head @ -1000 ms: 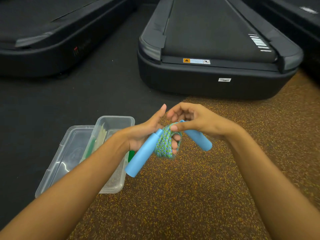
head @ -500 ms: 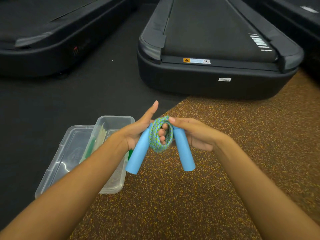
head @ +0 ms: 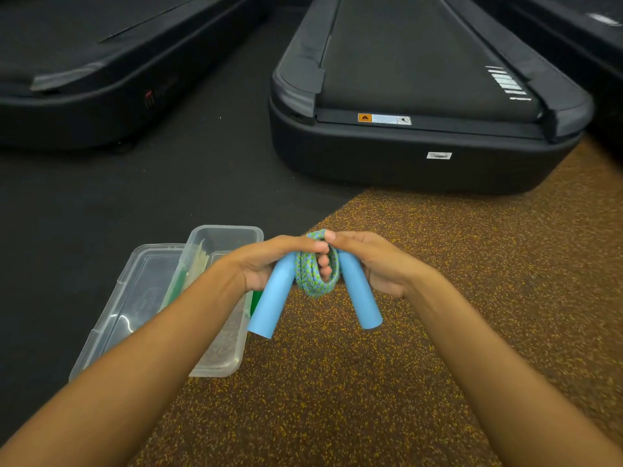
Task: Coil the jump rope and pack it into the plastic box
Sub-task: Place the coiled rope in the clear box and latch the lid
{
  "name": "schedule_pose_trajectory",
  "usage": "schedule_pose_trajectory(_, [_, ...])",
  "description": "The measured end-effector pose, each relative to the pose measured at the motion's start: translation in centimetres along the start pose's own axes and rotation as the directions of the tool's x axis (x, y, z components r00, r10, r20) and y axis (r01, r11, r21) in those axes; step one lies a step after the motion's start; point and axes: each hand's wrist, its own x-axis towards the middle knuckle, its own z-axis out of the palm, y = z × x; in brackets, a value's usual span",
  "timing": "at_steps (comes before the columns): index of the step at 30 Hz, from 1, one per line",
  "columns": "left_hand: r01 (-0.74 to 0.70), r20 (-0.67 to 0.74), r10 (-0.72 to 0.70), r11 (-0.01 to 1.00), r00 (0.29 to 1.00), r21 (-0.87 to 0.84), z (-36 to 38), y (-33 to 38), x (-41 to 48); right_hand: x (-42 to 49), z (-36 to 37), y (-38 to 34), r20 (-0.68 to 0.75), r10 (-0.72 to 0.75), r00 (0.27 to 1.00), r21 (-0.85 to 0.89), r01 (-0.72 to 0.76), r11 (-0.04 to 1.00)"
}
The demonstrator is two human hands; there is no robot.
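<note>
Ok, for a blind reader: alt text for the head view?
A left hand and right hand hold a coiled jump rope, blue handles pointing down, over speckled flooring. A clear plastic box lies open at left; a black treadmill stands beyond.

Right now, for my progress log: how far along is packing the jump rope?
Done: the jump rope is wound into a coil between its blue handles. In hand: left hand and right hand grip the bundle above the floor. Left: place it in the open plastic box, which holds no rope.
</note>
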Motion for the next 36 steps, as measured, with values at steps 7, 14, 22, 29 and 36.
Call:
schedule_pose_trajectory(7, [0.000,-0.136,0.018,0.991,0.991,0.136,-0.5,0.2,0.4,0.9,0.2,0.5,-0.122,-0.041,0.992,-0.063,0.034,0.997])
schedule_pose_trajectory(14, [0.033,-0.308,0.087,0.931,0.947,0.365,-2.7,1.5,-0.7,2.7,2.1,0.5,-0.248,-0.039,0.968,-0.052,0.027,0.998])
schedule_pose_trajectory(22, [0.072,-0.320,0.098,0.875,0.942,0.478,-6.9,4.1,-3.8,6.8,6.1,1.4,-0.178,-0.090,0.980,0.121,0.112,0.986])
schedule_pose_trajectory(29, [0.005,-0.334,0.091,0.961,0.938,0.276,-12.6,2.1,-7.2,11.8,10.7,3.9,-0.299,-0.075,0.951,0.169,0.131,0.977])
schedule_pose_trajectory(36, [-0.107,-0.600,0.324,0.924,0.731,0.368,-17.0,-4.9,-5.4,16.6,13.6,9.2,-0.473,0.053,0.879,0.146,0.019,0.989])
